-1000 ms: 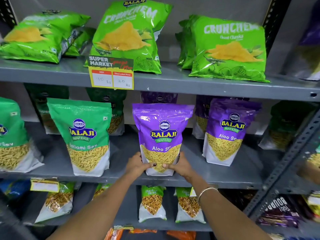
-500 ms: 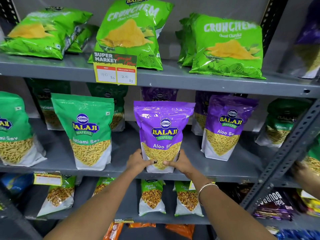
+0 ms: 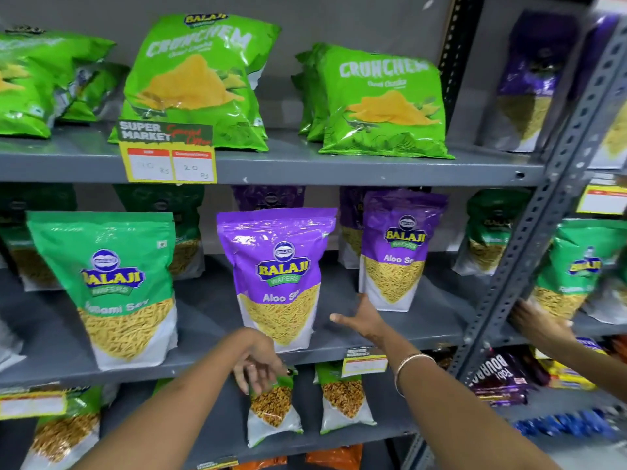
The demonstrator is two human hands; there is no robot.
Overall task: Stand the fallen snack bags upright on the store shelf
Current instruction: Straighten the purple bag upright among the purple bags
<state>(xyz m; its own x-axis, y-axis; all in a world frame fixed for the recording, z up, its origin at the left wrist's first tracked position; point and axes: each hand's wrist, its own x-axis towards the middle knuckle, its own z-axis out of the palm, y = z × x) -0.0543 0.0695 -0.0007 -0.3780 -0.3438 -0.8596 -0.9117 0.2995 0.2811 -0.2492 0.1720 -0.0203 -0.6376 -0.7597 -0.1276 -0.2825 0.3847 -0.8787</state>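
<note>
the purple bag (image 3: 278,276), a glossy crinkled plastic pouch with a flat sealed top and a clear v-shaped window of thin yellow strands, stands upright at the front edge of the middle shelf (image 3: 210,310), a flat grey painted metal board. neither of the hands touches it. the left hand (image 3: 259,362) hangs just below the shelf lip, fingers loosely spread and pointing down in front of a small green bag (image 3: 273,408) on the board beneath, holding nothing. the right hand (image 3: 361,318) is open just right of the purple bag, palm toward it, thumb up, fingers splayed and empty; a thin metal bangle (image 3: 412,362) circles the wrist. a second purple pouch (image 3: 397,252) stands upright further right, well apart from the first. left of the purple bag a wide green pouch (image 3: 108,286) of the same shiny film stands upright, leaning slightly. on the top shelf, puffy bright green pillow bags (image 3: 200,83) lean back, and a yellow price card (image 3: 169,162) hangs on the edge. a perforated grey steel post (image 3: 543,225) slants at the right; beyond it another person's hand (image 3: 539,322) rests by a green pouch, blurred.
</note>
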